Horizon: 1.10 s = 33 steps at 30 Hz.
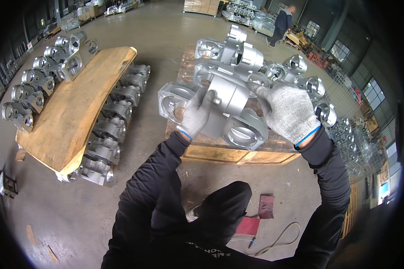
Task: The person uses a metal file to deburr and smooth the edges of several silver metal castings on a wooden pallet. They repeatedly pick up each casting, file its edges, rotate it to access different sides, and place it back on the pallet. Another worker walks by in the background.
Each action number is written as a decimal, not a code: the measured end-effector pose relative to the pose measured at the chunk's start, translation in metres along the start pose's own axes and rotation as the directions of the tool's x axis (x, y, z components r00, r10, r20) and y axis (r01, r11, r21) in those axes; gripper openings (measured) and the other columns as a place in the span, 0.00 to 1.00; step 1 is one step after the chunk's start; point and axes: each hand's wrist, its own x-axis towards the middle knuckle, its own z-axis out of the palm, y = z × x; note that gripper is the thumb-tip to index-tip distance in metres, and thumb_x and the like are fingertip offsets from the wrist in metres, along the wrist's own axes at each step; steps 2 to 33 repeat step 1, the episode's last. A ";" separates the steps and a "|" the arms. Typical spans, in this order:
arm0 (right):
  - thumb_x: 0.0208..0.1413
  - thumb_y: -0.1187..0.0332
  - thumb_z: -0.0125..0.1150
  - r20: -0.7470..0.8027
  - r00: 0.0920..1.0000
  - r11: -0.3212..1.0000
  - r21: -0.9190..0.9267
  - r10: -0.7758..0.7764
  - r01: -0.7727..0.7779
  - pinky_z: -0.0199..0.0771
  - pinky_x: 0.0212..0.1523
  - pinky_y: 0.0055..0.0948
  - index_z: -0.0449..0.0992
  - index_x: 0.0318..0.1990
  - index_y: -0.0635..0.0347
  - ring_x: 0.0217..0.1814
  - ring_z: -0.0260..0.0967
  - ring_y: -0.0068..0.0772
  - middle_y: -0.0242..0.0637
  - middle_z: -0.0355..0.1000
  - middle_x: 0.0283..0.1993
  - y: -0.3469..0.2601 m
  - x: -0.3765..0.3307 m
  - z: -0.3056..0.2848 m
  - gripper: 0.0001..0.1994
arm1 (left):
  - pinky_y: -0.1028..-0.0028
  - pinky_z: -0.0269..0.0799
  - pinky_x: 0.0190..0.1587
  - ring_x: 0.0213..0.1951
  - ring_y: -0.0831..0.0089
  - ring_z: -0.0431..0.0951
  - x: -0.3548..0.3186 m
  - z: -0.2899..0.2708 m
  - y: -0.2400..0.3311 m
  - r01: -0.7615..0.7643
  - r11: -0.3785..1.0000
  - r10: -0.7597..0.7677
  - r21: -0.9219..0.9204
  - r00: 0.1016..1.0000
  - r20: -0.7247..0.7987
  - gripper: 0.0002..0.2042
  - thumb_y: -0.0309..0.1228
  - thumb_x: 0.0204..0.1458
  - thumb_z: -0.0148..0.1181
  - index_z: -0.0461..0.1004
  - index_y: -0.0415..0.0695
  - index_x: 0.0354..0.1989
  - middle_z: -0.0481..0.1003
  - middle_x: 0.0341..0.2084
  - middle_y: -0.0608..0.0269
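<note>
A silver metal casting with a thick cylindrical body and open round ports at its lower ends rests on the wooden-topped stand in front of me. My left hand, in a grey knitted glove with a blue cuff, grips the casting's left side, its fingers and thumb pressed to the metal. On the other side my right hand, gloved alike, is closed with its fingertips bent at the cylinder's right edge. Whatever lies within those right fingers is hidden. More castings of the same kind stand right behind.
To the left, a wooden board carries a row of castings, with several more castings beneath its right side. Red abrasive sheets and a hose lie on the floor. A person stands far off beside stacked goods.
</note>
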 end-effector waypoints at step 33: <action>0.59 0.69 0.62 0.031 1.000 1.000 -0.006 0.007 -0.007 0.79 0.33 0.43 0.83 0.59 0.49 0.32 0.80 0.45 0.43 0.78 0.29 -0.002 0.011 -0.001 0.19 | 0.72 0.68 0.64 0.58 0.72 0.75 0.003 -0.002 -0.001 0.005 1.000 -0.005 -0.003 1.000 0.002 0.28 0.45 0.71 0.56 0.70 0.34 0.68 0.81 0.53 0.56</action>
